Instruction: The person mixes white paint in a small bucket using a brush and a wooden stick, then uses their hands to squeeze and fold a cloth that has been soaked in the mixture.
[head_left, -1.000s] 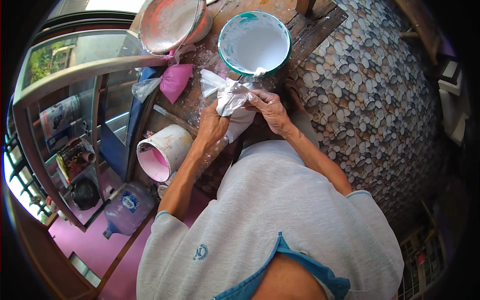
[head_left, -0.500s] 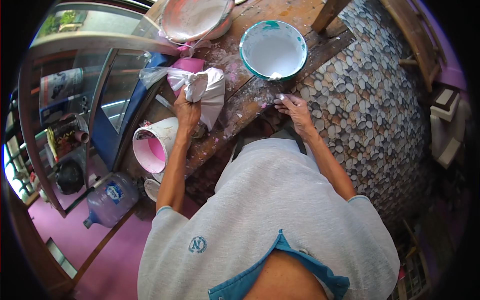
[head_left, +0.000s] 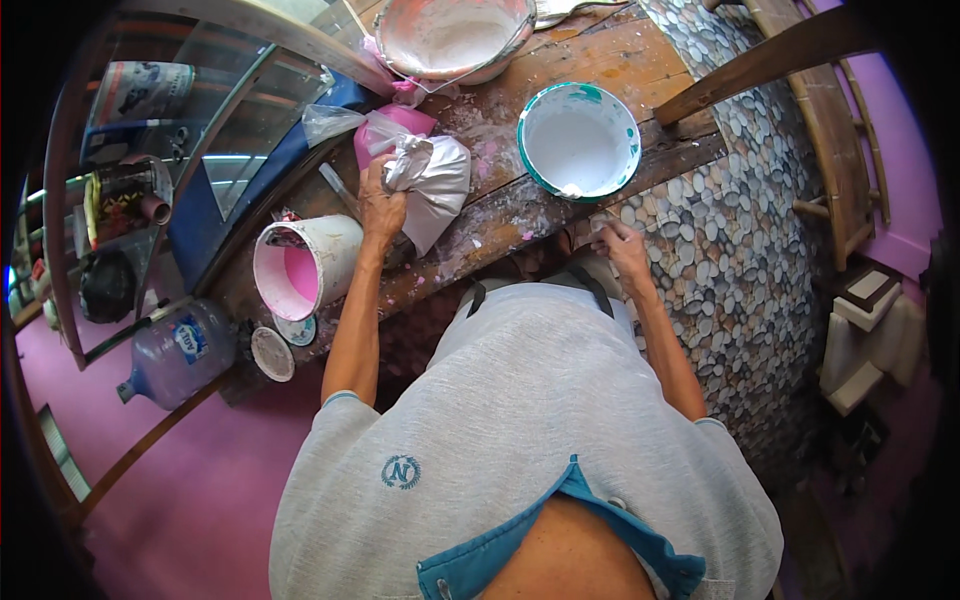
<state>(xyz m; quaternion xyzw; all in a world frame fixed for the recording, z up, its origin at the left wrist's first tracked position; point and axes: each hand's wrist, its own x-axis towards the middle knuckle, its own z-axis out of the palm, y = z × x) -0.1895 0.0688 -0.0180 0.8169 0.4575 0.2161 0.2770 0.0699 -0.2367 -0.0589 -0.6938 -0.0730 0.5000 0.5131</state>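
My left hand [head_left: 382, 208] grips a filled white plastic bag [head_left: 440, 190] by its bunched top, above the wooden table. My right hand [head_left: 624, 248] is near the table's front edge, its thumb and fingers pinched together. Something thin may be between those fingertips, but it is too small to make out. Just beyond that hand stands a round tub with a green rim [head_left: 523, 146], with white material inside. Left of my left forearm, a white bucket [head_left: 338, 255] lies tilted, with bright pink material inside it.
A large, white-smeared basin [head_left: 462, 72] with a wire handle sits at the far side of the table [head_left: 650, 55]. A pink bag [head_left: 382, 132] lies behind the white one. Left are a round lid [head_left: 272, 355] and a water jug [head_left: 190, 345]. A wooden post [head_left: 770, 65] slants at right.
The view has shifted, so the table things sit farther right. My left hand has moved to the side of the bag's bunched top. My right fingers have curled into a tighter pinch.
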